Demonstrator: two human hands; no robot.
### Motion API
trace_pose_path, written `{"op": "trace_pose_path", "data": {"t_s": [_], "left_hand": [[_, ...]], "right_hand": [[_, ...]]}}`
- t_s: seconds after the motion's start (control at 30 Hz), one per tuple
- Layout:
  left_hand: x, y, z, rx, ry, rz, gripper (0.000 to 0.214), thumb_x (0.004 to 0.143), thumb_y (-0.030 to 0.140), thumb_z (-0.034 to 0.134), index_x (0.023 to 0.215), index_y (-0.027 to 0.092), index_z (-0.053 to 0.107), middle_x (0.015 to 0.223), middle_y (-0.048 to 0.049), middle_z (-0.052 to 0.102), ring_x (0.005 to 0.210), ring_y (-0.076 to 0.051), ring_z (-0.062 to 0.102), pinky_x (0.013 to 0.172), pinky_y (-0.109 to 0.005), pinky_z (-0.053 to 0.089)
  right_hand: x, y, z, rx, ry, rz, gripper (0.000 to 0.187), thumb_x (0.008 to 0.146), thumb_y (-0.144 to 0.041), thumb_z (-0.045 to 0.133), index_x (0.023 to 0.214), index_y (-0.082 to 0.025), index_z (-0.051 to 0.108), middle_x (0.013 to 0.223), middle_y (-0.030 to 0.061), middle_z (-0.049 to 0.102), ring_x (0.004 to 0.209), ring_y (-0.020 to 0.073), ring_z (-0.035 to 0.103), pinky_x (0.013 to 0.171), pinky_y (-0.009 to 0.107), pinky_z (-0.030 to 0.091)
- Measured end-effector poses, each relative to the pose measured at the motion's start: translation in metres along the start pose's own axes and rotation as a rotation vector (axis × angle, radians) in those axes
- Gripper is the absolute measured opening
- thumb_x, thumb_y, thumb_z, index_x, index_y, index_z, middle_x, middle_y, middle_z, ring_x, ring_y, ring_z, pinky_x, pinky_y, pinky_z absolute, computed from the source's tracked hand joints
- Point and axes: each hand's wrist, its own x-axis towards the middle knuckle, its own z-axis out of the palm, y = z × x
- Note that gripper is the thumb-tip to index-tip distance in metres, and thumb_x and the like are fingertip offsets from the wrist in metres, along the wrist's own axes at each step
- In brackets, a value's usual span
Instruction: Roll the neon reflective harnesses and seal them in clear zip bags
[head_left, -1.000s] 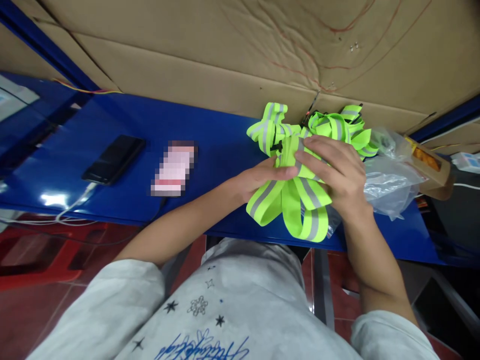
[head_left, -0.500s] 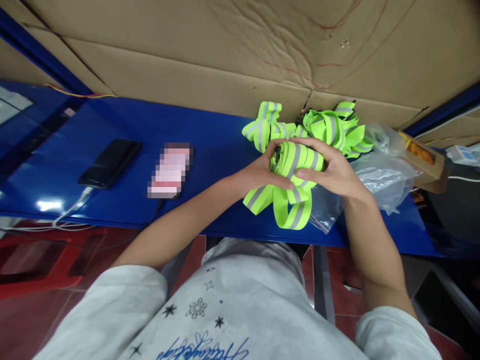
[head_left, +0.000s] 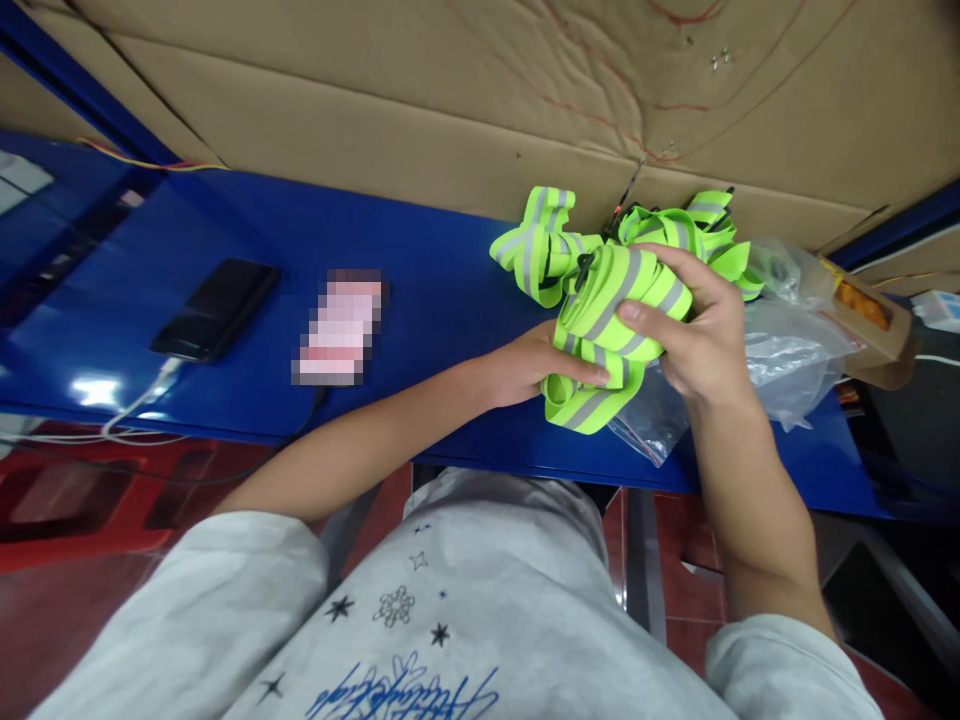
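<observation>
Both hands hold a bundle of neon-yellow reflective strap (head_left: 611, 310) with grey stripes over the blue table (head_left: 420, 270). My right hand (head_left: 701, 335) wraps round the folded roll from the right, thumb pressed on its front. My left hand (head_left: 536, 365) grips the lower loops of the same strap from the left. More of the same straps (head_left: 544, 240) lie piled just behind, against the cardboard wall.
A clear plastic bag (head_left: 780, 360) lies right of the hands, a small brown box (head_left: 862, 320) beyond it. A black phone (head_left: 214, 308) on a white cable and a pink blurred item (head_left: 339, 328) lie to the left. Brown cardboard (head_left: 450, 110) backs the table.
The hanging loops have been gathered up into a tighter roll. My right hand has turned from lying on top of the strap to clasping the roll from the side.
</observation>
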Motion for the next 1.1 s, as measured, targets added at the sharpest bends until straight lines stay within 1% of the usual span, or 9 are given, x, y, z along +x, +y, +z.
{"op": "trace_pose_path", "data": {"t_s": [0.07, 0.2, 0.3, 0.53, 0.63, 0.73, 0.83, 0.97, 1.1], "left_hand": [[0.0, -0.001, -0.002, 0.031, 0.013, -0.014, 0.044, 0.063, 0.014, 0.094, 0.104, 0.013, 0.078, 0.105, -0.0111, 0.081, 0.097, -0.024, 0.077, 0.098, -0.039, 0.06], [0.002, -0.004, -0.003, 0.093, 0.204, -0.074, 0.037, 0.059, 0.003, 0.08, 0.095, 0.011, 0.076, 0.09, -0.0083, 0.079, 0.08, -0.02, 0.074, 0.081, -0.035, 0.061], [0.003, -0.003, -0.002, 0.207, 0.269, -0.08, 0.031, 0.061, -0.001, 0.068, 0.089, 0.01, 0.074, 0.083, -0.0058, 0.075, 0.073, -0.016, 0.07, 0.072, -0.029, 0.058], [0.005, 0.007, -0.007, 0.037, 0.015, 0.046, 0.04, 0.066, 0.022, 0.095, 0.098, 0.015, 0.072, 0.092, -0.0027, 0.074, 0.084, -0.016, 0.072, 0.087, -0.033, 0.06], [0.008, 0.007, -0.012, -0.028, -0.021, 0.189, 0.043, 0.076, 0.044, 0.091, 0.105, 0.018, 0.071, 0.101, -0.0041, 0.075, 0.101, -0.021, 0.075, 0.098, -0.036, 0.06], [0.009, 0.008, -0.015, 0.0, 0.045, 0.263, 0.042, 0.089, 0.054, 0.078, 0.112, 0.02, 0.069, 0.109, -0.0049, 0.075, 0.117, -0.026, 0.073, 0.1, -0.039, 0.061], [0.007, 0.014, -0.017, -0.01, 0.17, 0.323, 0.026, 0.095, 0.042, 0.071, 0.11, 0.02, 0.069, 0.105, -0.0027, 0.073, 0.111, -0.023, 0.073, 0.092, -0.034, 0.061], [0.007, 0.023, -0.02, -0.085, 0.257, 0.332, 0.002, 0.084, 0.016, 0.066, 0.083, 0.015, 0.067, 0.081, -0.0001, 0.067, 0.077, -0.012, 0.068, 0.074, -0.024, 0.057], [0.01, 0.028, -0.023, -0.028, 0.197, 0.358, 0.018, 0.062, 0.01, 0.066, 0.08, 0.015, 0.067, 0.079, 0.0012, 0.068, 0.076, -0.013, 0.066, 0.075, -0.025, 0.056]], "right_hand": [[0.0, 0.006, 0.001, 0.07, -0.022, 0.047, 0.059, 0.086, -0.06, 0.08, 0.136, -0.033, 0.068, 0.129, 0.0034, 0.074, 0.114, 0.0299, 0.073, 0.096, 0.051, 0.064], [0.002, 0.007, 0.003, 0.117, -0.036, 0.103, 0.064, 0.079, -0.061, 0.085, 0.131, -0.027, 0.071, 0.122, 0.0035, 0.076, 0.107, 0.0259, 0.075, 0.092, 0.045, 0.065], [0.004, -0.003, 0.001, 0.011, -0.053, 0.024, 0.06, 0.078, -0.056, 0.088, 0.127, -0.025, 0.073, 0.122, 0.003, 0.076, 0.11, 0.0252, 0.074, 0.099, 0.043, 0.062], [-0.001, -0.009, -0.001, -0.338, -0.051, -0.308, 0.056, 0.089, -0.053, 0.079, 0.136, -0.026, 0.067, 0.135, 0.0088, 0.07, 0.13, 0.0324, 0.066, 0.117, 0.051, 0.052], [-0.003, 0.003, 0.003, -0.403, -0.079, -0.389, 0.048, 0.094, -0.05, 0.073, 0.136, -0.027, 0.067, 0.138, 0.0087, 0.069, 0.138, 0.0339, 0.061, 0.123, 0.054, 0.047], [-0.001, 0.01, 0.009, -0.382, -0.167, -0.453, 0.042, 0.097, -0.045, 0.069, 0.136, -0.03, 0.066, 0.141, 0.006, 0.067, 0.145, 0.0324, 0.056, 0.128, 0.056, 0.042], [0.0, 0.008, 0.018, -0.311, -0.218, -0.52, 0.042, 0.101, -0.044, 0.063, 0.141, -0.031, 0.061, 0.149, 0.0052, 0.062, 0.153, 0.0306, 0.048, 0.13, 0.06, 0.037], [-0.005, 0.003, 0.03, -0.173, -0.263, -0.472, 0.037, 0.106, -0.05, 0.052, 0.134, -0.029, 0.066, 0.146, 0.0046, 0.065, 0.155, 0.0287, 0.046, 0.134, 0.061, 0.027], [-0.006, 0.008, 0.033, 0.114, -0.042, -0.239, 0.031, 0.107, -0.05, 0.051, 0.124, -0.032, 0.07, 0.12, 0.0025, 0.074, 0.135, 0.0239, 0.064, 0.129, 0.054, 0.04]]}}
